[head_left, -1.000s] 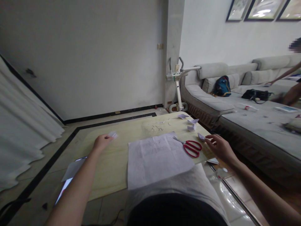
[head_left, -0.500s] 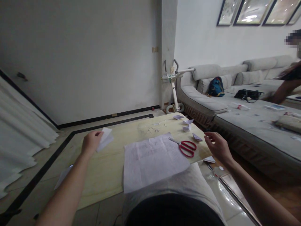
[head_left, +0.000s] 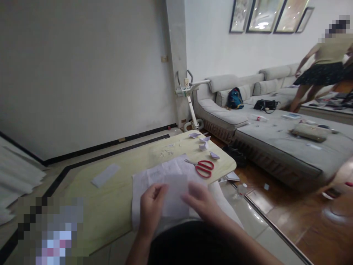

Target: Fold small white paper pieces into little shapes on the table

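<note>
My left hand (head_left: pixel 153 202) is closed on the left edge of a small white sheet of paper (head_left: pixel 175 197), held up in front of me. My right hand (head_left: pixel 202 200) is at the sheet's right edge, thumb and fingers apart and somewhat blurred. Below and behind them a larger creased paper (head_left: pixel 154 173) lies on the pale yellow table (head_left: pixel 110 209). Red-handled scissors (head_left: pixel 204 168) rest at its right edge, blades pointing left. Several folded paper pieces (head_left: pixel 204 143) stand near the table's right end. Another paper strip (head_left: pixel 105 175) lies flat on the left.
Small paper scraps (head_left: pixel 167 152) lie toward the far side of the table. A grey sofa (head_left: pixel 275 136) with a blue backpack (head_left: pixel 235 98) and a black bag (head_left: pixel 266 105) stands to the right. Beyond it is another person (head_left: pixel 328 62). A white exercise machine (head_left: pixel 191 106) stands by the wall.
Both hands have come together over the large paper, the left moving right and the right moving left. A paper strip now lies on the table's left part. The view has turned right.
</note>
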`<control>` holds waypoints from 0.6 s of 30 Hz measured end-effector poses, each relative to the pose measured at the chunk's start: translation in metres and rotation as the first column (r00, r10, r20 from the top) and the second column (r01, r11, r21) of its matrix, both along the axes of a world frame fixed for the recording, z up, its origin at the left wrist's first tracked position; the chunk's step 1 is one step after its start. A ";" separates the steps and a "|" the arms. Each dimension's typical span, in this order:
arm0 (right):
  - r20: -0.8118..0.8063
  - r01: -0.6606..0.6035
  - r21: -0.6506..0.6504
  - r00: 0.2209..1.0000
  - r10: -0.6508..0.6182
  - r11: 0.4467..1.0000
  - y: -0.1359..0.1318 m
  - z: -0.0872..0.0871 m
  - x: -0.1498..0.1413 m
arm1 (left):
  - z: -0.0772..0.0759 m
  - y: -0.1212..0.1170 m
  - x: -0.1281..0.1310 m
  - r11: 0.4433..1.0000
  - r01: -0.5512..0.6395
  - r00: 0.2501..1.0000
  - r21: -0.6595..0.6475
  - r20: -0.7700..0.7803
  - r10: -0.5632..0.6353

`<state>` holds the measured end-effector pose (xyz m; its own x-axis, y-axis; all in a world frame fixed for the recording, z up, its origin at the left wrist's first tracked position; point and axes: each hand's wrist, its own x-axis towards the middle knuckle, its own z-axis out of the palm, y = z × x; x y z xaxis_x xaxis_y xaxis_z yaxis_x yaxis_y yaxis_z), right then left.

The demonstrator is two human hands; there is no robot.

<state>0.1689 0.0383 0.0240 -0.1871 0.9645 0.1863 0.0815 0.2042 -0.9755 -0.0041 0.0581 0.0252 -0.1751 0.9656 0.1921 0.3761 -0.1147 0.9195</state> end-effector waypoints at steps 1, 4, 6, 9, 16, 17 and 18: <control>-0.058 -0.020 -0.059 0.998 0.017 0.998 -0.003 -0.003 -0.002 | -0.002 -0.005 0.004 1.000 0.008 1.000 -0.026 -0.009 -0.008; -0.141 -0.009 -0.189 0.990 -0.018 0.982 -0.008 -0.012 0.001 | -0.009 -0.017 0.007 0.994 0.045 0.999 -0.098 0.020 -0.043; -0.167 0.005 -0.242 0.985 -0.047 0.970 -0.011 -0.016 0.007 | -0.013 -0.022 0.003 0.991 0.030 0.996 -0.127 0.091 -0.019; -0.222 0.031 -0.292 0.970 -0.099 0.956 -0.013 -0.016 0.013 | -0.020 -0.026 -0.005 0.985 0.000 0.977 -0.174 0.211 0.037; -0.246 0.038 -0.304 0.962 -0.117 0.952 -0.020 -0.012 0.012 | -0.027 -0.043 0.004 0.955 0.192 0.969 -0.226 0.198 -0.148; -0.253 0.030 -0.297 0.961 -0.109 0.954 -0.022 -0.013 0.011 | -0.027 -0.045 0.007 0.957 0.201 0.971 -0.210 0.171 -0.166; -0.259 0.021 -0.287 0.961 -0.099 0.958 -0.023 -0.014 0.010 | -0.028 -0.047 0.009 0.957 0.212 0.971 -0.197 0.151 -0.184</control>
<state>0.1792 0.0157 0.0101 -0.1081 0.9925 -0.0565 -0.1868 -0.0761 -0.9794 0.0053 0.0110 -0.0023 0.0134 0.9994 -0.0309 0.2412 0.0268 0.9701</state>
